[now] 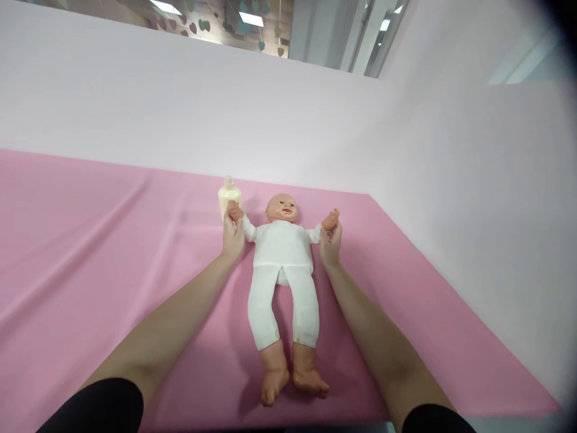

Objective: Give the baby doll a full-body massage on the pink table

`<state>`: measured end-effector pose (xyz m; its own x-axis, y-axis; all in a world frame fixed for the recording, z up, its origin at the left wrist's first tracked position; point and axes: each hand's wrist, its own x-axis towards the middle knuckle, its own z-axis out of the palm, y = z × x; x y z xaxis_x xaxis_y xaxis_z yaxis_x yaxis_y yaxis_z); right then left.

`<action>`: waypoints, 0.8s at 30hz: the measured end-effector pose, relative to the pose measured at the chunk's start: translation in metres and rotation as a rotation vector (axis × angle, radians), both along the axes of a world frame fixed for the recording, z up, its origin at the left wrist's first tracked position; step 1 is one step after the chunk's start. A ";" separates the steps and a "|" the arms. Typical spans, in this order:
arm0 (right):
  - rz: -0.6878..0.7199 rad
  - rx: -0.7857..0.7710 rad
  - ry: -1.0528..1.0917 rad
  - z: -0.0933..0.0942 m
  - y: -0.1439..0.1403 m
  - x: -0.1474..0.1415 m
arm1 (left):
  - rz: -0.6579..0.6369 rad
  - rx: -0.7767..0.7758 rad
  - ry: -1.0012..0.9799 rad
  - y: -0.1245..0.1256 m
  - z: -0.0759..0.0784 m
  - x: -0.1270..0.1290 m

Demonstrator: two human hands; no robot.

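Note:
A baby doll [283,243] in a white top and white trousers lies on its back, head away from me and bare feet toward me. Its arms are spread out to both sides. My left hand [233,239] is closed around the doll's hand on the left. On the right, my right hand [331,243] grips the doll's other hand. Just behind my left hand stands a bottle [229,193] with pale yellow contents, its lower part partly covered by the doll's hand.
A pink sheet [112,252] with some creases covers the surface under the doll. White walls [189,108] rise at the back and along the right side. Beyond the back wall, heart-shaped decorations [204,26] hang near ceiling lights.

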<state>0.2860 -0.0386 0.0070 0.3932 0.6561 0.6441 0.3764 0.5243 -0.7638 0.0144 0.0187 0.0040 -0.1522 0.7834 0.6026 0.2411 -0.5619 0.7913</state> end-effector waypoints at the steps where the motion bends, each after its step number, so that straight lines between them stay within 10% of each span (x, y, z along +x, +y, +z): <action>1: -0.025 0.007 0.078 -0.003 0.003 0.005 | 0.029 -0.067 -0.115 0.004 -0.003 -0.003; 6: -0.192 -0.158 0.431 -0.023 0.019 0.028 | 0.130 -0.380 -0.463 0.022 -0.017 -0.014; 11: -0.215 -0.171 0.466 -0.024 0.019 0.031 | 0.156 -0.350 -0.419 0.025 -0.017 -0.015; 24: 0.051 -0.055 -0.358 -0.002 -0.006 -0.010 | -0.071 0.042 0.321 -0.013 0.010 0.004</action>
